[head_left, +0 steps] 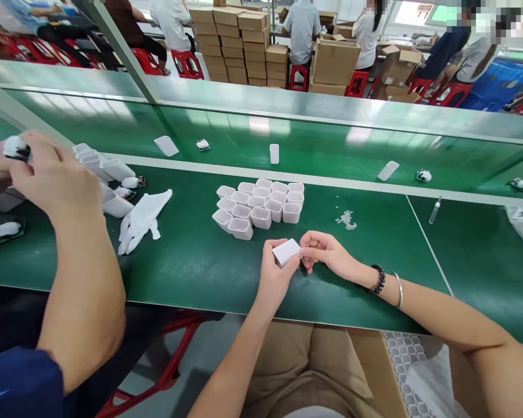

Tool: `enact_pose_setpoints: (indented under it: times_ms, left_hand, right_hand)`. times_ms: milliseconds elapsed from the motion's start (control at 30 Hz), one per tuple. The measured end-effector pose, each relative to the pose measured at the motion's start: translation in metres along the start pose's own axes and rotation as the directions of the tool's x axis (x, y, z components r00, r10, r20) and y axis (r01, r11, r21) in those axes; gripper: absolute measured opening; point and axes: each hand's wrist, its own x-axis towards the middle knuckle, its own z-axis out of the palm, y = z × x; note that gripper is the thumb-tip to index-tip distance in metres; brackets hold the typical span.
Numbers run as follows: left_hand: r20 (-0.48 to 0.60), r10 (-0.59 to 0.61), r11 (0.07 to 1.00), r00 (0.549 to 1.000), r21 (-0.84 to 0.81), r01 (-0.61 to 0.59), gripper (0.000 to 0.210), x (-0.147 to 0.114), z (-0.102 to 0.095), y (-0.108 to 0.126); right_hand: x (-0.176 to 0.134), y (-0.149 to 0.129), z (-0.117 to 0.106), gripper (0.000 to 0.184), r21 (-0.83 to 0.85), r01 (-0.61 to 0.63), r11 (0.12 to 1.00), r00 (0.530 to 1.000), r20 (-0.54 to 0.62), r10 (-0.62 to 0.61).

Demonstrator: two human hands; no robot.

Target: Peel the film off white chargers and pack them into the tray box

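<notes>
My left hand [279, 270] is closed round a small white plastic box [286, 252], tilted just above the green bench. At the box's right end, my right hand [325, 251] makes a pinch with thumb and forefinger; whatever is between the fingertips is too small to make out. Ahead of my hands, several white open-topped plastic cups [261, 217] stand upright in close rows. A scatter of tiny clear pieces [346, 219] lies on the bench beyond my right hand.
On the left, a co-worker's hand [56, 168] holds a white-and-black part near more white cups [115, 169]. A white glove [143, 220] lies there. White cases and small parts [424, 175] dot the far strip. A small tube [435, 210] lies right; an open carton [370, 360] stands below the bench.
</notes>
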Motion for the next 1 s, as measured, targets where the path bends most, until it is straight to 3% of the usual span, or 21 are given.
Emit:
enact_pose_setpoints:
  times_ms: [233,533,733,1000]
  left_hand:
    - [-0.019,0.069,0.991,0.997,0.118,-0.066,0.040,-0.001,-0.004,-0.002]
    - [0.033,0.129,0.971,0.991,0.200,-0.133,0.044,-0.008,-0.008,-0.004]
    - [0.025,0.210,0.955,0.977,0.210,-0.210,0.044,-0.011,-0.006,-0.006]
    - [-0.019,0.292,0.926,0.956,0.255,-0.278,0.044,-0.011,-0.002,-0.009]
  right_hand:
    - [-0.009,0.002,-0.002,0.038,-0.218,0.019,0.976,0.998,0.067,-0.004]
    - [-0.011,0.005,-0.005,0.036,-0.375,0.112,0.920,0.990,0.122,-0.071]
    - [-0.016,0.005,-0.004,0.035,-0.521,0.241,0.819,0.969,0.171,-0.177]
    - [-0.018,0.003,-0.002,0.029,-0.665,0.322,0.674,0.947,0.225,-0.230]
